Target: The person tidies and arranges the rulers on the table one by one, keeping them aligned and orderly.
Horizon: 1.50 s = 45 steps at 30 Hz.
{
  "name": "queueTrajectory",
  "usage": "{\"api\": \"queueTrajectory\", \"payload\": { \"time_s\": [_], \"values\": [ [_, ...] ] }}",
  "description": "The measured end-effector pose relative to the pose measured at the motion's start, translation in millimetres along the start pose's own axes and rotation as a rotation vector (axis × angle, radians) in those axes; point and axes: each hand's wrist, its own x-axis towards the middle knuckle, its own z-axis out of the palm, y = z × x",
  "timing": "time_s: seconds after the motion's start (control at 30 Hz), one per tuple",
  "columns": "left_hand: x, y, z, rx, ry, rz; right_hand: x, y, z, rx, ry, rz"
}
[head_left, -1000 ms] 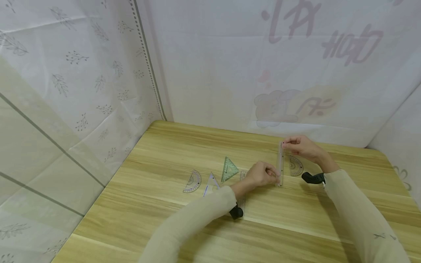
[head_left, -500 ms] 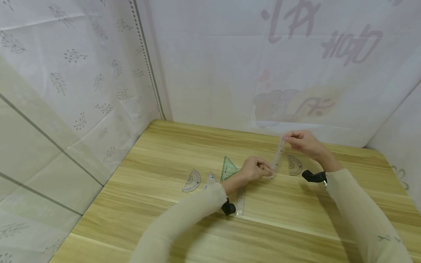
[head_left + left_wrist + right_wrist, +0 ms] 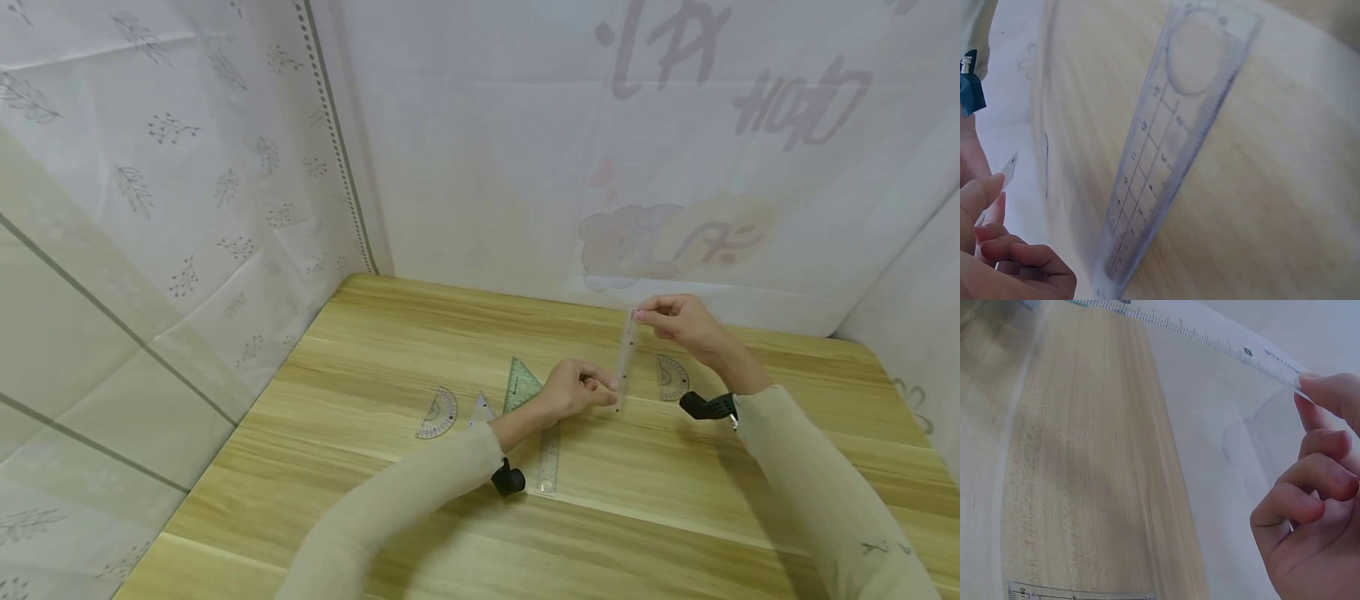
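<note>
A clear straight ruler (image 3: 625,358) is held between both hands above the table's right half, one long edge toward the viewer. My left hand (image 3: 573,388) pinches its near end. At the far end, my right hand (image 3: 686,327) grips it between thumb and index finger, other fingers curled, as the right wrist view shows. A second clear ruler (image 3: 1160,144) with a round cut-out lies on the table under the left forearm. Beside that forearm are a green set square (image 3: 521,385) and a clear set square (image 3: 481,408), partly covered by the arm.
One clear protractor (image 3: 437,414) lies left of the set squares; another protractor (image 3: 672,377) lies below the right hand. The wooden table (image 3: 300,467) meets a printed white curtain (image 3: 480,167) at the back. Black cameras hang at both wrists.
Both hands have moved left with the ruler, and the left hand has also risen slightly. The ruler has turned from showing its broad face to a narrower, slanted view.
</note>
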Motion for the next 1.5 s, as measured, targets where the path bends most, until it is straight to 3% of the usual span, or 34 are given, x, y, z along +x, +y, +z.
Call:
{"api": "queueTrajectory", "payload": {
  "time_s": [0.1,0.33,0.63,0.83,1.17,1.5],
  "values": [
    [-3.7,-1.0,-2.1,-0.002,-0.006,0.014,-0.1,1,2,0.042,-0.021,-0.020],
    [-14.7,-5.7,-8.7,-0.121,-0.068,0.042,-3.0,-4,10,0.094,-0.054,-0.033],
    [-30.4,-10.4,-18.4,-0.165,-0.096,0.041,-6.1,-8,23,0.135,-0.104,-0.062],
    [-41.2,-10.5,-22.8,-0.185,-0.133,0.030,-9.4,-13,33,0.100,-0.101,-0.071],
    [-52.8,-16.6,-32.2,-0.152,-0.124,0.015,-13.0,-15,38,0.043,-0.136,-0.064],
    [-68.2,-19.9,-38.0,-0.112,-0.161,0.023,-14.2,-9,48,-0.054,-0.157,-0.015]
  ]
}}
